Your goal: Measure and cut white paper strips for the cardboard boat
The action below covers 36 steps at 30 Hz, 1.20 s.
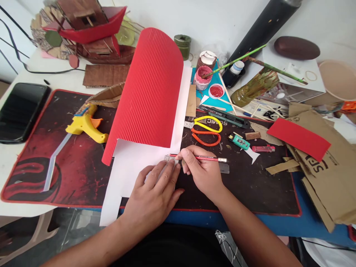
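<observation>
My left hand [157, 189] lies with fingers stretched over white paper [130, 159], its fingertips pressing on a clear ruler [224, 168]. Most of the ruler is hidden under both hands. In my right hand [201, 168] is a red-and-black pencil [210, 158], its tip end pointing left, close to my left fingertips. A red corrugated sheet [155, 89], white on its underside, curls up just beyond the paper. Scissors with yellow and orange handles [207, 130] rest beyond my right hand.
A yellow glue gun [86, 124] and a phone [25, 111] lie left. Paint jars [202, 77], a cutter knife [226, 115] and a teal lighter [238, 141] are beyond my right hand. Cardboard pieces [325, 181] pile up right; a red model boat [91, 31] stands back left.
</observation>
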Motion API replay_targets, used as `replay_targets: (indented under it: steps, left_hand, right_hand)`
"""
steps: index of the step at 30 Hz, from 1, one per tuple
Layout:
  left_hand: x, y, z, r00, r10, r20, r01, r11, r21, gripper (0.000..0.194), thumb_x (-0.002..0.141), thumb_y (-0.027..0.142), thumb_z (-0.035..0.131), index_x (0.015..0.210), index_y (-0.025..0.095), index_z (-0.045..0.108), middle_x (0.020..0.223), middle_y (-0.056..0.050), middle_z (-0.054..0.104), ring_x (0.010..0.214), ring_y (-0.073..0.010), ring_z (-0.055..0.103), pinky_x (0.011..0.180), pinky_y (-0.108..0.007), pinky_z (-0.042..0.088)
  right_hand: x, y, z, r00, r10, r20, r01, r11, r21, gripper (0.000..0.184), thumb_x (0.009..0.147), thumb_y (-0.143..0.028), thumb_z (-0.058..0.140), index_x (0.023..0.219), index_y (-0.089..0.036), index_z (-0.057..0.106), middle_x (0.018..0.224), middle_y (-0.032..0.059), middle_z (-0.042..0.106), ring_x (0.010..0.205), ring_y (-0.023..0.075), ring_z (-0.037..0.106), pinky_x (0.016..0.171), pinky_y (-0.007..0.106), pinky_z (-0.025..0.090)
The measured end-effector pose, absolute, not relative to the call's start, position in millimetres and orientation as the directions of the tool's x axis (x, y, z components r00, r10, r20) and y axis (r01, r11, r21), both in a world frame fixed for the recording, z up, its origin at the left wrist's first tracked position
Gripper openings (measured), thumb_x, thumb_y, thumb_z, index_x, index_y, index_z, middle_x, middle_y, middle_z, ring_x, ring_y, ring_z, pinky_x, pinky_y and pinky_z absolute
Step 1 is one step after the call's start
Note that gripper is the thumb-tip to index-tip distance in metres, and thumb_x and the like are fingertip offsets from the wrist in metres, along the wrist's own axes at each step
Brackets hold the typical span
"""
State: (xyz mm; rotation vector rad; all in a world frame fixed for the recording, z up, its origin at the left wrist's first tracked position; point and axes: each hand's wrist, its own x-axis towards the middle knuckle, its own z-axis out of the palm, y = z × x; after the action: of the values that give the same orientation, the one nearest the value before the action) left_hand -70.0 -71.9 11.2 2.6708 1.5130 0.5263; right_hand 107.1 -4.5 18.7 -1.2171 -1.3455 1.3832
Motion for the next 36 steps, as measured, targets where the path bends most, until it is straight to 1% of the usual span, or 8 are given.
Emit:
replay_targets:
  steps: [5,12,17,26,33,36]
  left_hand:
    - [-70.2,-71.4,11.1,0.476,0.835,0.276,0.826,-0.532,0.184,0.046,0.113,0.04,0.051,0.142,0.01,0.07,0.145,-0.013,0.075,0.129,-0.0323,0.066,0.107,-0.049,0.045]
    - [-69.3,-72.3,10.9,0.473,0.835,0.28,0.826,-0.531,0.187,0.046,0.112,0.04,0.053,0.143,0.01,0.07,0.146,-0.013,0.074,0.13,-0.0323,0.065,0.107,-0.05,0.045]
    - [-70.1,-72.0,11.2,0.475,0.833,0.283,0.824,-0.534,0.19,0.046,0.112,0.04,0.053,0.142,0.01,0.07,0.145,-0.013,0.075,0.129,-0.0324,0.065,0.107,-0.049,0.045]
    - [-69.9,-72.3,11.0,0.472,0.835,0.283,0.824,-0.532,0.194,0.045,0.11,0.038,0.056,0.141,0.009,0.071,0.144,-0.014,0.075,0.128,-0.0326,0.065,0.107,-0.049,0.045]
    - [-70.1,-71.8,11.3,0.473,0.833,0.287,0.825,-0.533,0.189,0.045,0.107,0.037,0.061,0.142,0.009,0.071,0.143,-0.014,0.075,0.129,-0.0327,0.066,0.107,-0.048,0.045]
    - [-70.3,-71.9,11.8,0.476,0.833,0.282,0.823,-0.535,0.193,0.045,0.107,0.037,0.062,0.142,0.009,0.071,0.143,-0.014,0.075,0.129,-0.0326,0.066,0.107,-0.049,0.045]
  right_hand:
    - [105.8,-3.4,20.4,-0.213,0.975,-0.066,0.117,-0.041,-0.992,0.033,0.112,-0.035,0.06,0.085,-0.02,0.074,0.061,-0.0036,0.062,0.056,0.0127,0.058,0.061,0.028,0.049]
    - [105.6,-2.7,21.3,-0.218,0.974,-0.062,0.13,-0.034,-0.991,0.033,0.112,-0.036,0.059,0.087,-0.021,0.074,0.064,-0.003,0.064,0.057,0.0133,0.059,0.063,0.029,0.051]
    - [105.5,-3.3,20.1,-0.217,0.974,-0.066,0.141,-0.036,-0.989,0.034,0.113,-0.039,0.059,0.089,-0.021,0.075,0.064,-0.0023,0.065,0.057,0.0135,0.059,0.062,0.029,0.051]
    - [106.0,-3.5,20.8,-0.222,0.972,-0.074,0.155,-0.04,-0.987,0.039,0.113,-0.045,0.058,0.086,-0.021,0.073,0.062,-0.0025,0.063,0.057,0.014,0.06,0.06,0.029,0.05]
    - [105.7,-3.8,20.0,-0.212,0.974,-0.083,0.135,-0.055,-0.989,0.036,0.113,-0.04,0.059,0.085,-0.021,0.073,0.062,-0.0034,0.062,0.055,0.013,0.057,0.06,0.028,0.05]
    - [105.8,-4.0,20.0,-0.211,0.974,-0.086,0.14,-0.057,-0.989,0.037,0.113,-0.042,0.059,0.085,-0.021,0.073,0.062,-0.003,0.062,0.055,0.0134,0.057,0.059,0.028,0.05]
